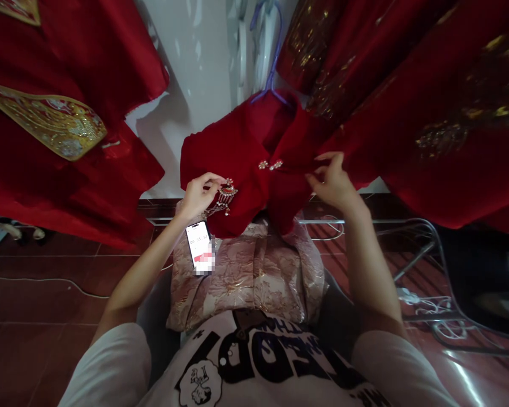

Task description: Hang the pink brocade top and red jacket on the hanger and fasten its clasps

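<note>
Pale wall (195, 73) at the back, dark red tiles (46, 316) below, pretty dim light. Brooch (227, 192) on the left-hand side of a red cape (237, 135) as seen from above, just below and left of the clasp (275, 164). Biggest worry: pulled threads in the cloth, from tugging the brooch sideways. Also tangled beads (227, 213), dangling so near the fingers. Could end up crooked against the clasp too, from bunching the cloth. Would watch the hanger (272, 79) as well: cape liable to slip off it after too hard a pull. Then the phone (199, 237), lying on plastic-wrapped brocade (254, 271) across the lap: easy to lose off that slick wrap with one shift.

As for hands: left hand (198, 196) angled inward, thumb and fingertips pinching the brooch's edge, by the look of it. Right hand (335, 183) at the cape's other side, fingers loosely curled and partly spread; can't tell whether gripping any cloth. Both forearms reaching forward, elbows wide. Red gowns (59, 51) hanging either side.
</note>
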Available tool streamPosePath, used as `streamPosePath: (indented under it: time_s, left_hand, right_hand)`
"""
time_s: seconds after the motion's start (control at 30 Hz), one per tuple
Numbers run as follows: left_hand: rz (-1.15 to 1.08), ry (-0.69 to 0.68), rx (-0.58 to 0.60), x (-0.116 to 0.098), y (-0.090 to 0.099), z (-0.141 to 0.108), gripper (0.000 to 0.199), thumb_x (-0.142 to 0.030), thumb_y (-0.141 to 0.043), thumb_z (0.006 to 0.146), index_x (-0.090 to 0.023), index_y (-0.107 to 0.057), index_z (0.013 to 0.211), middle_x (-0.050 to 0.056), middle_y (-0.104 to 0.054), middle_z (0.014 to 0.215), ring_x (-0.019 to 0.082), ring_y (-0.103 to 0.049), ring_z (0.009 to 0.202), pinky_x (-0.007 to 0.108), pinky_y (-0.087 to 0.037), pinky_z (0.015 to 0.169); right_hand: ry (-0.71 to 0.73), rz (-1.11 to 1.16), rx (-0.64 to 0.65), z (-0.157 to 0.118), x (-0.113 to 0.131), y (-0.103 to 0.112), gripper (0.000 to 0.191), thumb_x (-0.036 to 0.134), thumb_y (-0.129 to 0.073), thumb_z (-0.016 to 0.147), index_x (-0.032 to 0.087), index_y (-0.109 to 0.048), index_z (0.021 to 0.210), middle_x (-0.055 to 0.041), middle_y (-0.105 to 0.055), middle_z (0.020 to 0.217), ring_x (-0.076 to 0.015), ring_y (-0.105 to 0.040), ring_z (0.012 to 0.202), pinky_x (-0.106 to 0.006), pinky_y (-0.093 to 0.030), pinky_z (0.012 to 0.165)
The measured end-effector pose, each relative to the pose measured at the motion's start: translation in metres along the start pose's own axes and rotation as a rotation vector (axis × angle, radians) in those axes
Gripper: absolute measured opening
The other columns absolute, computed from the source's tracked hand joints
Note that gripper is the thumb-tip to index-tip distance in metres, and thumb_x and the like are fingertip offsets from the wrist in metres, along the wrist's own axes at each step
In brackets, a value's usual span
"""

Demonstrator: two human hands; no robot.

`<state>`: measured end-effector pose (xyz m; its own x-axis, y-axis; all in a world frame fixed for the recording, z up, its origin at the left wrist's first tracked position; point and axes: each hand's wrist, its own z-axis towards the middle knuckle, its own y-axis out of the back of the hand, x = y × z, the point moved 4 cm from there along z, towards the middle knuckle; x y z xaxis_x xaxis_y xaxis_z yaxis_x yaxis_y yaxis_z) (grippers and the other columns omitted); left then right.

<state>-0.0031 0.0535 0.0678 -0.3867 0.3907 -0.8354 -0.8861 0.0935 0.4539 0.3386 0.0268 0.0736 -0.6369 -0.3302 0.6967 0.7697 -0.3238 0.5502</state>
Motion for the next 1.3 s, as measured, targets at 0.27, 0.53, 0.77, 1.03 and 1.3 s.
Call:
streamPosePath:
  time_s: [0.27, 0.53, 0.77, 1.03, 1.3]
  left_hand:
    - [0.008, -0.017, 0.136, -0.003, -0.028, -0.008, 0.027, -0.022, -0.058, 0.092, -0.018, -0.067, 0.117, 0.009, -0.074, 0.118, 0.014, -0.073, 0.101, 0.024, -0.061, 0.082]
    - [0.005, 0.031, 0.089, 0.001, -0.035, -0.005, 0.022, -0.018, -0.058, 0.089, -0.016, -0.07, 0.107, 0.009, -0.074, 0.117, 0.015, -0.073, 0.097, 0.024, -0.062, 0.081]
    - [-0.046, 0.045, 0.023, 0.003, -0.028, -0.007, 0.022, -0.012, -0.06, 0.084, -0.014, -0.071, 0.103, 0.01, -0.076, 0.111, 0.016, -0.074, 0.095, 0.027, -0.062, 0.083]
    - [-0.068, 0.024, 0.018, -0.003, -0.027, -0.009, 0.027, -0.009, -0.061, 0.078, -0.014, -0.071, 0.103, 0.01, -0.077, 0.108, 0.016, -0.075, 0.095, 0.031, -0.062, 0.089]
    - [-0.083, 0.026, -0.012, -0.002, -0.026, -0.01, 0.022, -0.011, -0.065, 0.078, -0.014, -0.071, 0.099, 0.009, -0.077, 0.107, 0.017, -0.075, 0.094, 0.033, -0.062, 0.091]
  right_hand:
    - [0.203, 0.024, -0.063, 0.003, 0.108, 0.029, 0.028, 0.025, -0.065, 0.084, 0.023, -0.051, 0.107, -0.0004, -0.058, 0.082, -0.0132, -0.056, 0.069, -0.032, -0.045, 0.065]
    - [0.233, 0.06, 0.467, -0.018, 0.122, -0.054, 0.018, 0.024, -0.059, 0.089, 0.023, -0.05, 0.104, -0.0008, -0.06, 0.082, -0.0166, -0.059, 0.071, -0.032, -0.049, 0.07]
    - [-0.082, 0.338, 0.405, -0.006, 0.082, -0.116, 0.038, 0.026, -0.067, 0.078, 0.024, -0.044, 0.108, 0.0001, -0.056, 0.09, -0.0136, -0.063, 0.063, -0.03, -0.055, 0.057]
    - [-0.049, 0.4, 0.329, -0.004, 0.078, -0.134, 0.04, 0.032, -0.07, 0.077, 0.024, -0.046, 0.109, 0.0032, -0.057, 0.082, -0.0125, -0.063, 0.066, -0.029, -0.058, 0.064]
    - [-0.026, 0.336, 0.281, -0.004, 0.082, -0.131, 0.037, 0.035, -0.069, 0.079, 0.023, -0.05, 0.108, 0.004, -0.056, 0.075, -0.0123, -0.06, 0.062, -0.028, -0.054, 0.062]
